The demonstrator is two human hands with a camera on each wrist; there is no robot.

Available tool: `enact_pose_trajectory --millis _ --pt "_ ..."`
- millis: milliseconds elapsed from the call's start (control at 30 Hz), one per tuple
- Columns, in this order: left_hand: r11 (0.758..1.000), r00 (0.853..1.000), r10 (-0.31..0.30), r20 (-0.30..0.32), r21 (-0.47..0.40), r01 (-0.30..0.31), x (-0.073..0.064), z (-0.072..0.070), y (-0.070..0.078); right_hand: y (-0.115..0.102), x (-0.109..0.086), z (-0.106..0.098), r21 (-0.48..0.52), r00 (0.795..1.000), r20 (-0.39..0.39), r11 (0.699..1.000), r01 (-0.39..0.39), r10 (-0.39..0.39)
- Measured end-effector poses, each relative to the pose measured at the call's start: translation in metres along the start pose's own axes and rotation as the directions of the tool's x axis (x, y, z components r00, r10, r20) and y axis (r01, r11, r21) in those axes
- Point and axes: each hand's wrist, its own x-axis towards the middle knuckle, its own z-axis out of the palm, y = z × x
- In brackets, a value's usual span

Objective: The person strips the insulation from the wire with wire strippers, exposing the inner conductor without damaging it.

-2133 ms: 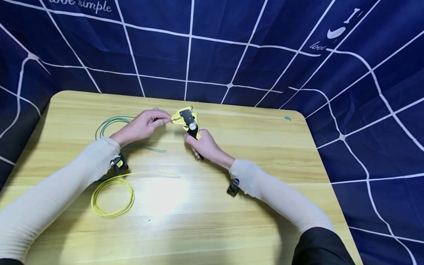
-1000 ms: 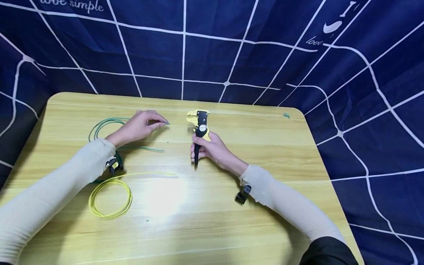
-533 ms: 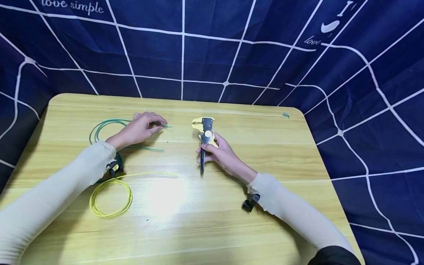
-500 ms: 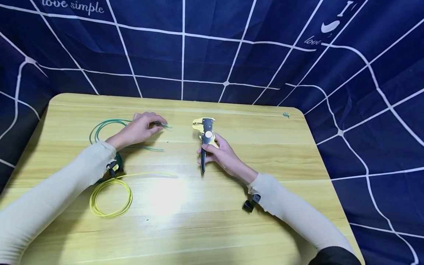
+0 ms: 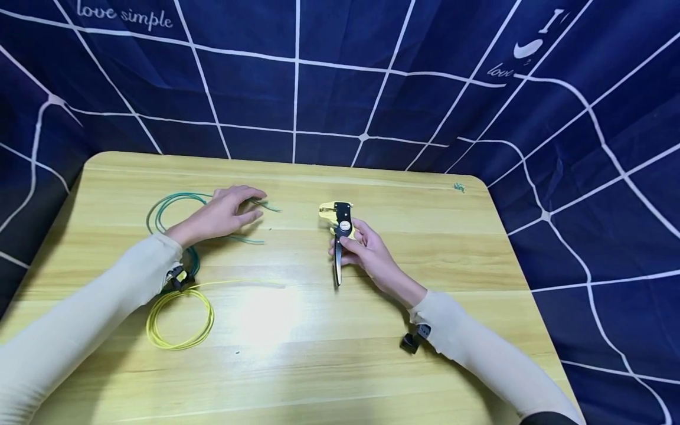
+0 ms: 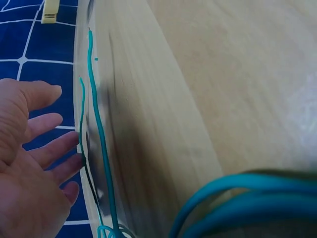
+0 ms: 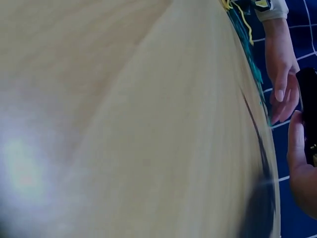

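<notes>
My right hand [image 5: 374, 257] grips a yellow and black wire stripper [image 5: 344, 215] by its handles, its head pointing up and its nose facing left. In the right wrist view only part of the black tool [image 7: 309, 99] shows, beside the thumb. My left hand [image 5: 223, 213] is over the green wire coil [image 5: 180, 195], thumb and fingers spread apart. From beneath it the green wire's ends stick out to the right. In the left wrist view the fingers are loose with nothing between them, and green wire [image 6: 99, 119] runs past them.
A yellow wire coil [image 5: 151, 319] lies nearer the front of the wooden table [image 5: 319, 366], its loose end pointing right. Small green scraps [image 5: 459, 188] sit at the far right corner. Tiny bits lie mid-table. A dark blue gridded cloth [image 5: 340, 94] hangs behind and beside the table.
The wire stripper has come away from the green wire's end and moved right and nearer in my right hand. My left hand has let go of the wire, its fingers spreading.
</notes>
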Motion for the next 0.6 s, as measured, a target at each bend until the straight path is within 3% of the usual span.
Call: enact_pose_trajectory --millis 267,600 --pt "0.997 1.0 -0.027 -0.016 -0.074 0.026 -0.007 -0.004 0.012 0.004 -0.01 -0.01 -0.043 0.996 -0.086 0.999 -0.022 0.018" --pt "0.995 0.997 -0.045 -0.066 -0.094 0.038 -0.02 -0.018 0.042 0.008 -0.015 -0.019 -0.096 0.996 -0.087 0.995 -0.029 0.02"
